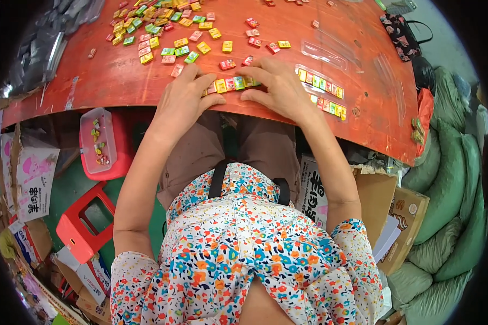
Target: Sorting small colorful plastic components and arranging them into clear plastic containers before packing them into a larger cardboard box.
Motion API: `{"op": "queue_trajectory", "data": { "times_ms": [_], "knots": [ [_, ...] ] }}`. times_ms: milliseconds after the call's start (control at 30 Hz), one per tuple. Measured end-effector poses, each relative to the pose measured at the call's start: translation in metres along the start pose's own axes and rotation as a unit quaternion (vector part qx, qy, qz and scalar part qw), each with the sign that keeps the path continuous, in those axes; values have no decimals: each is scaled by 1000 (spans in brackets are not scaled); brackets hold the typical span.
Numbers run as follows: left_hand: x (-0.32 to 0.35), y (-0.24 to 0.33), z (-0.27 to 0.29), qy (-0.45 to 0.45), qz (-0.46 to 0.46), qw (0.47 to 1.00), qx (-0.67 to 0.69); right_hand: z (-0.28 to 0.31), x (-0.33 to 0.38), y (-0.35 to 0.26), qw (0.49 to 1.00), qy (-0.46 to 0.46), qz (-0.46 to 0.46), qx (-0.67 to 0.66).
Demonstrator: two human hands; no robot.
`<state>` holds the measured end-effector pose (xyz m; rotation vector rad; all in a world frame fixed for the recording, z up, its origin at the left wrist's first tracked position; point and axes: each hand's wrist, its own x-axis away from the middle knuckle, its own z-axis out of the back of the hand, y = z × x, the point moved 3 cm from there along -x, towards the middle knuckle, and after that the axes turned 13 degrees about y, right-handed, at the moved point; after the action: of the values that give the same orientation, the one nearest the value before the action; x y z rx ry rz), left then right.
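Tabletop (pixel 119 81), one, broad, red-painted, with a curved near edge and a worn surface. Scatter (pixel 162 15) of small glossy rectangular boxes in yellow, green, pink and red, one lot, thickest toward the far left, thinning to single pieces near the middle. Hands, two, bare: left hand (pixel 181 100) and right hand (pixel 279 89), each half closed, fingers bent on the far side and thumb on the near side, bracketing opposite ends of one row; firmness of hold cannot be told. For this step, pressure is best kept light and even from both ends, thumbs low against the near side, since a harder push from one hand would probably make the line buckle. Tray (pixel 325 56), clear moulded plastic, long and shallow, lying beyond the right hand. Two filled rows (pixel 321 83) (pixel 329 107) of like boxes, side by side, to the right of the right hand. Short row of boxes (pixel 230 84), one, held between the hands close to the near edge: pink, yellow, red and green faces up, shiny, printed, butted edge to edge, nearly straight, both ends partly hidden by fingers.
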<state>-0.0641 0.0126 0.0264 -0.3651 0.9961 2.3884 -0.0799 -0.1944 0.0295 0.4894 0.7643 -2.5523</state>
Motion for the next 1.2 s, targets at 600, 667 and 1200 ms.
{"op": "queue_trajectory", "data": {
  "times_ms": [600,667,1200],
  "knots": [
    [-130,79,-130,-1,-132,991,-20,105,27,124,983,129,-91,98],
    [-140,84,-145,-9,-139,990,-24,109,28,144,981,101,-111,126],
    [-113,64,-157,-80,-282,947,-133,102,57,158,977,70,-98,178]
  ]
}}
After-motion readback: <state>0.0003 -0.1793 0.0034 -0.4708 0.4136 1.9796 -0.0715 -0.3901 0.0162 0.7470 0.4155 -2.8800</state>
